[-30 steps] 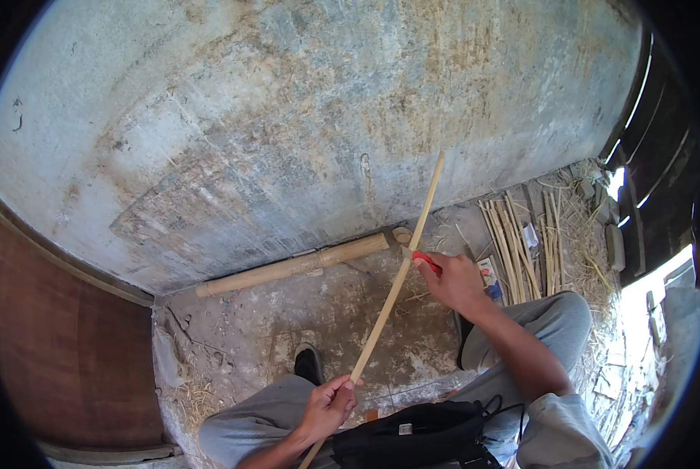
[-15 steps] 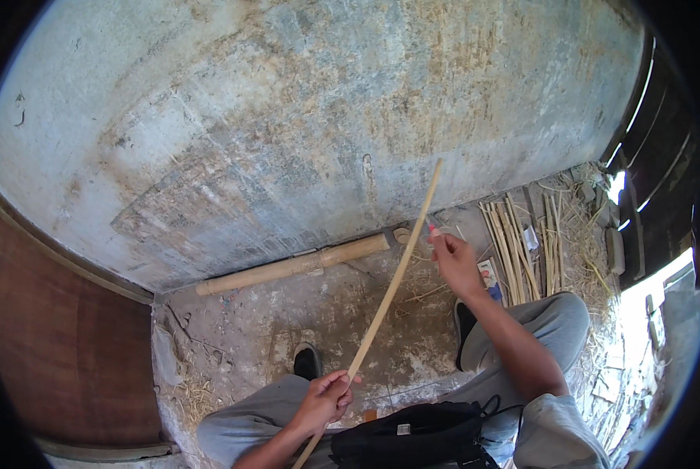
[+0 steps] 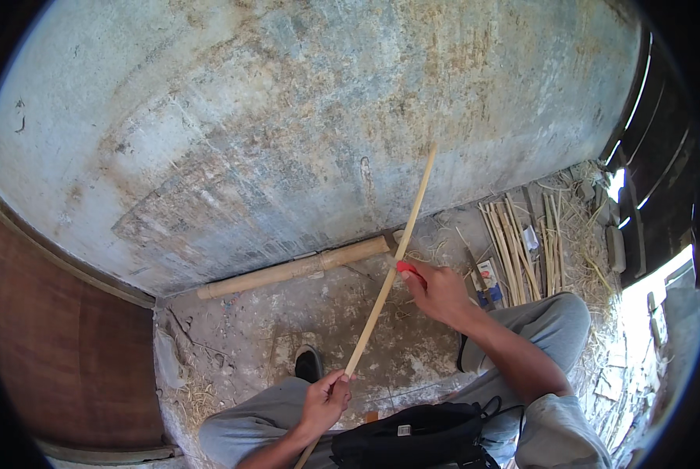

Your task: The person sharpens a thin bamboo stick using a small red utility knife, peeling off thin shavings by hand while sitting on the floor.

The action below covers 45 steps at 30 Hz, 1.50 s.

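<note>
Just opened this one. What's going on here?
A person is working on a long pale strip with both hands. The left hand grips it near its lower end, while the right hand holds a small red tool up at the strip, between the left hand and the far tip. The tool's working edge is too small to make out. A thick pole lies along the foot of the wall, and thin sticks lie on the right.

The strip (image 3: pixel 376 313) is pale yellow, the tool handle (image 3: pixel 409 270) beside it red, the wall (image 3: pixel 303 109) beyond it blue-grey with mottled brown patches.
</note>
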{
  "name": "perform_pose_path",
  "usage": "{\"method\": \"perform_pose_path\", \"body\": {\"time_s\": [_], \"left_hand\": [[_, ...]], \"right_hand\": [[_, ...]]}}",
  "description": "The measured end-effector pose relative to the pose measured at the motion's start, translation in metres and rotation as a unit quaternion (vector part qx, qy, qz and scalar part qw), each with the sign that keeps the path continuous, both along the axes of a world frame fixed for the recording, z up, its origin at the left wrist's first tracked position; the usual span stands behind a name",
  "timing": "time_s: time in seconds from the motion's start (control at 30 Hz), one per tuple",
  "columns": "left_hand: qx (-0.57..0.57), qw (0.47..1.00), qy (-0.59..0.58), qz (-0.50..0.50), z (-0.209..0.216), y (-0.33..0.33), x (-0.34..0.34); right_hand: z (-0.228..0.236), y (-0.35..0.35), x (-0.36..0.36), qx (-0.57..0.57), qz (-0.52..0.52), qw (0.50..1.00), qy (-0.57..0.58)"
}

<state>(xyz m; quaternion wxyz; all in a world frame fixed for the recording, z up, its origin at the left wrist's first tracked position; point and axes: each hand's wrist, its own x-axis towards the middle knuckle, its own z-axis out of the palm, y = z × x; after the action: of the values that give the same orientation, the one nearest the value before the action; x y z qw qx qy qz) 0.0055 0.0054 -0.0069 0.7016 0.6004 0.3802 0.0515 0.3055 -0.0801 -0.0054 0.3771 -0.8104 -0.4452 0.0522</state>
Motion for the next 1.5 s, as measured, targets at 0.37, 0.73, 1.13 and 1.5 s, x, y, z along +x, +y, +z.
{"method": "perform_pose_path", "body": {"time_s": [0.37,0.73,1.13,1.5], "left_hand": [[0.157,0.986,0.029,-0.050,0.014,-0.004,-0.008],[0.127,0.989,0.012,-0.073,0.005,-0.003,-0.019],[0.069,0.993,0.073,-0.065,0.020,0.002,-0.036],[0.239,0.962,0.111,-0.063,0.022,-0.009,-0.127]], "right_hand": [[0.002,0.004,0.022,-0.077,-0.059,0.995,-0.026],[-0.014,0.006,0.051,-0.117,-0.120,0.986,-0.026],[-0.028,0.008,0.063,-0.121,-0.143,0.982,-0.038],[-0.025,0.010,0.057,-0.130,-0.136,0.982,-0.025]]}}
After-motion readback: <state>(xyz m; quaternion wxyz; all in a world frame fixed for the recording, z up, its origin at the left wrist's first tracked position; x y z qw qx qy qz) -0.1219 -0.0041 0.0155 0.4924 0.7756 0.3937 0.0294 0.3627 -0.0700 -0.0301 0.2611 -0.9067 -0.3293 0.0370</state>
